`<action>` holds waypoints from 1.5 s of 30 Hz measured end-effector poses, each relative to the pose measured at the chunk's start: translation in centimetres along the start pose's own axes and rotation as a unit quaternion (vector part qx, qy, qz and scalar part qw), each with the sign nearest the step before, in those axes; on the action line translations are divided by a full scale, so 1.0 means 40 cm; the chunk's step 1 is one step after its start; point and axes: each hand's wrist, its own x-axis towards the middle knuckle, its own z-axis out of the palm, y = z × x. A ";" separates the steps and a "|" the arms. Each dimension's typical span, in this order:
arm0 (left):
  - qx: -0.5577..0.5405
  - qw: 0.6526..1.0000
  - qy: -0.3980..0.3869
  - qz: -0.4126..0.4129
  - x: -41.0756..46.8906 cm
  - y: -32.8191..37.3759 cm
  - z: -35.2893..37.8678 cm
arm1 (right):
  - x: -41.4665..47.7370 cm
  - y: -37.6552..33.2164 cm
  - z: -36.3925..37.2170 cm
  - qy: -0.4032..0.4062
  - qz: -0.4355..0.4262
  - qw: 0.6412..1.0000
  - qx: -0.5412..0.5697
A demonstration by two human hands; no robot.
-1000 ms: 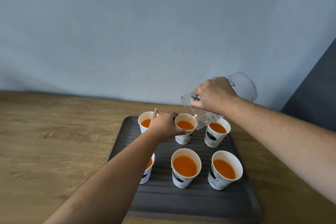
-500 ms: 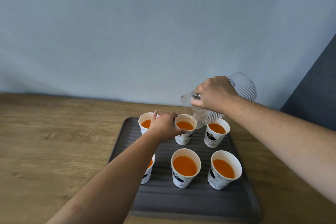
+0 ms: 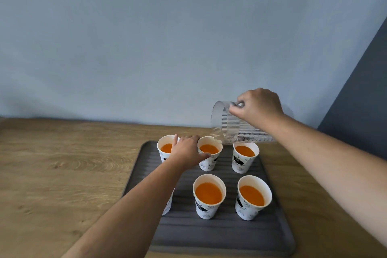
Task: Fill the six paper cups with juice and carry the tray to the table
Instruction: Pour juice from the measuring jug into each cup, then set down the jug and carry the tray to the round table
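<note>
where the dark ribbed tray (image 3: pixel 219 234) comes closest to us on the wooden counter (image 3: pixel 62 174), its near strip lies bare, and just beyond it stands the front row of paper cups: the front middle cup (image 3: pixel 209 196) and the front right cup (image 3: pixel 254 197) both show orange juice close to the rim, while the front left cup (image 3: pixel 167 205) is mostly hidden under our left forearm, so we cannot tell its level. farther back, our left hand (image 3: pixel 186 152) wraps its thumb and fingers around the side of the back middle cup (image 3: pixel 210 152), which holds juice a little below its rim. the back left cup (image 3: pixel 166 148) stands just beside that hand, and the back right cup (image 3: pixel 245 156) stands apart to the right; both carry juice. above the back row our right hand (image 3: pixel 258 106) is clenched on the handle of a clear ribbed jug (image 3: pixel 234 126), tipped with its mouth above the back middle cup and looking empty. behind everything rises a pale blue wall (image 3: pixel 167 37).
</note>
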 end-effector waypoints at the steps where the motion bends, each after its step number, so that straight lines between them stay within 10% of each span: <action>1: -0.002 1.000 -0.001 -0.002 -0.002 0.004 -0.002 | -0.009 0.016 -0.004 0.013 0.039 0.999 0.027; 12: 0.029 1.000 0.001 -0.013 -0.030 0.051 0.002 | -0.184 0.198 -0.078 0.249 0.410 0.826 0.296; 22: -0.055 0.997 0.002 -0.049 -0.053 0.064 0.029 | -0.394 0.252 0.028 0.360 0.524 0.670 0.385; 32: -0.056 0.997 0.012 -0.052 -0.052 0.064 0.040 | -0.464 0.251 0.109 0.346 0.576 0.636 0.381; 45: -0.063 0.996 0.019 -0.053 -0.070 0.083 0.036 | -0.462 0.275 0.100 0.283 0.568 0.677 0.372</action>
